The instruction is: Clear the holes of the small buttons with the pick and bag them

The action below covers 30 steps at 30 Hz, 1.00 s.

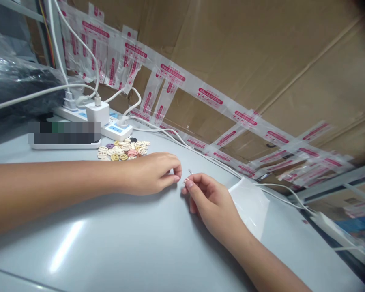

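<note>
Pinched between the thumb and forefinger of my right hand (211, 198) is a small pale piece (185, 181) with dark marks, too small to make out fully. A thin silver pin or rod (190, 172) shows just past that forefinger; whether it is held or lies on the table, I cannot tell. My left hand (153, 172) is closed close by on the left, thumb and forefinger together, with anything between them hidden. Behind my left wrist lies a pile of small flat cream, yellow, pink and dark pieces with cut-outs, like beads or buttons (123, 150).
White power strips (117, 129) with a plugged-in adapter (97, 114) and cables stand at the back left. A dark object on a white base (65, 145) is partly blurred out. A clear plastic bag (252, 207) lies behind my right wrist. Taped cardboard (231, 73) walls the table's (115, 247) back.
</note>
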### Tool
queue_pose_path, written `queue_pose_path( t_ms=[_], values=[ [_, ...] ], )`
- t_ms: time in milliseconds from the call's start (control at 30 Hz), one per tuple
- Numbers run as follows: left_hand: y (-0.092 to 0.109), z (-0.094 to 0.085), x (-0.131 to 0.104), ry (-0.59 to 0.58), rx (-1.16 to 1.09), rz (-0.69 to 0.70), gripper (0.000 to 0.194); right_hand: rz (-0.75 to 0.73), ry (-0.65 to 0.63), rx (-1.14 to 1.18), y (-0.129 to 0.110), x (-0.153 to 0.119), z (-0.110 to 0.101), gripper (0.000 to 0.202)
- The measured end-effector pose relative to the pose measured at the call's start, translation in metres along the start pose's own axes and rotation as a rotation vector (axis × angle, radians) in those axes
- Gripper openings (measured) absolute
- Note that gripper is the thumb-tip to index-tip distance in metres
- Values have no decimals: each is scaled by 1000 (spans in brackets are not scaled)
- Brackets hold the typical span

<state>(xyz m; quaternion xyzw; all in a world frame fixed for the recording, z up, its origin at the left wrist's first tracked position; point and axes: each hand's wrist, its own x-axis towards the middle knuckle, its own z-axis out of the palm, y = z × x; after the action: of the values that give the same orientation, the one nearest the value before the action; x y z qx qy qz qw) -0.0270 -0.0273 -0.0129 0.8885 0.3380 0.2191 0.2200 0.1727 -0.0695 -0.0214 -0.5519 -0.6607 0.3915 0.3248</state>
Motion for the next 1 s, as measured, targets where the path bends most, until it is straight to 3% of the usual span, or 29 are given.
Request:
queue_pose_path(
  t_ms=[567,833,1000],
  values=[
    [4,0,3,-7,-5,-18,15,-31,-18,10,-1,-3,1,28],
    [12,-5,2,-14,-93,-163,20,-17,-30,119,-6,-4,1,27],
    [13,-4,2,-2,-113,-178,21,25,-31,162,-6,-3,1,30]
  ],
)
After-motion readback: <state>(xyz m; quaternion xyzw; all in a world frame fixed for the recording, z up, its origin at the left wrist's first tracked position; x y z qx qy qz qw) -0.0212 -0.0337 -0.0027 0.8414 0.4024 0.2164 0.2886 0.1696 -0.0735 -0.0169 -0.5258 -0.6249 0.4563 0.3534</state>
